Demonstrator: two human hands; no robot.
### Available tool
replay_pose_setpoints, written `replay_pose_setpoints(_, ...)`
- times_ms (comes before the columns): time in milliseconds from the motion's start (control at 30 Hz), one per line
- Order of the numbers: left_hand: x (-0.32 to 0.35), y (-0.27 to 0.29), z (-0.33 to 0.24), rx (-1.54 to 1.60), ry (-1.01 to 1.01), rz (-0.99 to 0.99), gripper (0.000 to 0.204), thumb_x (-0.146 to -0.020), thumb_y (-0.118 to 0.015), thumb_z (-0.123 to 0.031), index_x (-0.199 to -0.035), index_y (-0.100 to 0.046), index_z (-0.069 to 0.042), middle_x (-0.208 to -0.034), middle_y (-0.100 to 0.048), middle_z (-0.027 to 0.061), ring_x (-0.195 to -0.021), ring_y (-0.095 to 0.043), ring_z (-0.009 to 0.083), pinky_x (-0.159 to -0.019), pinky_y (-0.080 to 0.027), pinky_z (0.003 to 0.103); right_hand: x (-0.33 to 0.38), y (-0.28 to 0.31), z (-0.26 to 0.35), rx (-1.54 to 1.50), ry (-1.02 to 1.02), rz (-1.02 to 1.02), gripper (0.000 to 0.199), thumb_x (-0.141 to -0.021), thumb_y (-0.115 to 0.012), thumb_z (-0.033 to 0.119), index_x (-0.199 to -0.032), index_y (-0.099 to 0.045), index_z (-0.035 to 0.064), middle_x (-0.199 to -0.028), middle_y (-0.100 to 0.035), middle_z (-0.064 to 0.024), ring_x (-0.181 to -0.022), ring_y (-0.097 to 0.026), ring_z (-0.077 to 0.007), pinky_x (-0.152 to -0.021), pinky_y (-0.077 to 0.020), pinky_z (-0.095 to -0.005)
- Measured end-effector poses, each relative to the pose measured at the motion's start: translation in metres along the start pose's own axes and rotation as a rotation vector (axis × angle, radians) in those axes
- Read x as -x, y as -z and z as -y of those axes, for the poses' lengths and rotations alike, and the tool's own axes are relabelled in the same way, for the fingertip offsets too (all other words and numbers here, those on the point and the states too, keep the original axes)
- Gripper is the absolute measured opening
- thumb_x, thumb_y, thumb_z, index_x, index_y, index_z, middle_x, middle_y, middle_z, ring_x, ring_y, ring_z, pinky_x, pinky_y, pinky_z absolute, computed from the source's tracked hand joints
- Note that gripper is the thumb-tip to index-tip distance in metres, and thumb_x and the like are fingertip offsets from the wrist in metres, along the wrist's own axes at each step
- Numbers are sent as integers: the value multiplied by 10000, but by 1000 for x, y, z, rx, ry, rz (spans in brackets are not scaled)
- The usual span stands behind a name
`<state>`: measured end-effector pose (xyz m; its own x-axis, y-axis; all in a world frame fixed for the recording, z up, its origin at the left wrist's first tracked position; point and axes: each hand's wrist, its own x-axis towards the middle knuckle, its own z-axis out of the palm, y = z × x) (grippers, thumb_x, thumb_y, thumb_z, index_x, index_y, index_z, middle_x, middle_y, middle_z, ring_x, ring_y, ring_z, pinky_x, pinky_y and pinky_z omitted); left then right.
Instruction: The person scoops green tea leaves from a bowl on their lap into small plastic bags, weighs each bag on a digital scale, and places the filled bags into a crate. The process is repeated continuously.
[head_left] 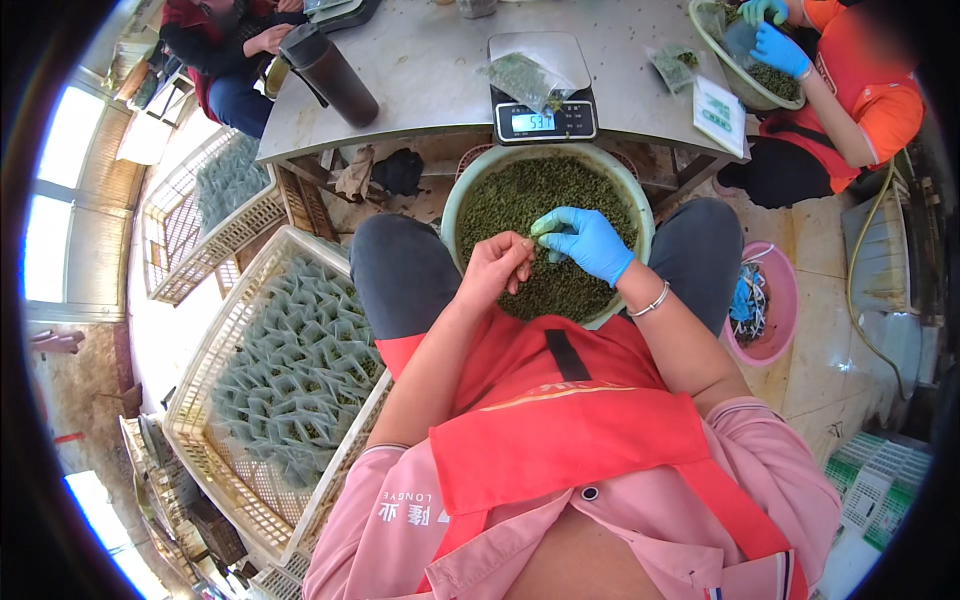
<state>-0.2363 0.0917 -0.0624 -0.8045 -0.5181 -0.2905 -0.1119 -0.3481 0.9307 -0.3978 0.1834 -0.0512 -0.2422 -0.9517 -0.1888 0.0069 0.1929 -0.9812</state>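
A round pale green basin (455, 200) sits between my knees, filled with small green berry-like grains (540, 190). Over the grains, my bare left hand (497, 268) has its fingers pinched together. My right hand (588, 243), in a blue glove, meets it with thumb and forefinger closed at the left fingertips. Whatever lies between the fingers is too small to make out. Beyond the basin, on the metal table's near edge, a digital scale (545, 118) with a lit display carries a clear plastic bag (524, 80) of green grains.
To my left, a cream plastic crate (215, 385) holds many filled clear bags (300, 360); another crate (165, 270) stands behind it. A pink basin (785, 325) is at my right. Two people sit around the metal table (430, 60), which bears a dark tumbler (328, 75).
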Motion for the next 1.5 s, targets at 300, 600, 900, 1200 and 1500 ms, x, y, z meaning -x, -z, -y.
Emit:
replay_pose_setpoints(300, 1, -11, 6, -23, -2, -32, 179, -854, -534, -183, -728, -550, -57, -553, -527, 7, -408, -429, 44, -374, -324, 182, 13, 25, -15, -361, -188, -120, 152, -856, -571, 114, -970, -618, 25, -761, -637, -65, -553, -583, -115, -500, -462, -234)
replay_pose_setpoints(600, -17, 10, -12, -1515, -668, 147, 344, -764, -640, -309, -1056, -573, -141, -834, -644, 83, -674, -630, 261, -555, -512, 357, -23, 53, 8, 896, 567, -349, 224, -865, -542, 181, -1051, -618, 83, -979, -637, -121, -820, -632, -268, -666, -519, -326)
replay_pose_setpoints(900, -75, 83, -50, -1215, -568, -491, 178, -792, -614, -275, -924, -605, -155, -758, -655, 64, -636, -630, 259, -549, -488, 370, -103, 59, 35, 1084, 644, -384, 295, -806, -576, 149, -1098, -607, 173, -1184, -568, -31, -822, -631, -256, -656, -533, -322)
replay_pose_setpoints(1200, -113, 75, -70, -1248, -843, -885, 480, -721, -696, -250, -1140, -510, -109, -1044, -615, 83, -1017, -550, 252, -916, -396, 380, -155, 20, 90, 1490, 631, -175, 163, -799, -518, 113, -943, -594, 110, -952, -612, -105, -663, -629, -304, -548, -510, -385)
replay_pose_setpoints(1500, -108, 75, -64, -1128, -339, -668, 578, -680, -715, -276, -1191, -474, -155, -883, -656, 100, -769, -637, 286, -626, -483, 399, -137, -30, 93, 1288, 401, -89, 183, -800, -507, 146, -929, -567, 30, -807, -627, -180, -710, -628, -345, -618, -506, -427)
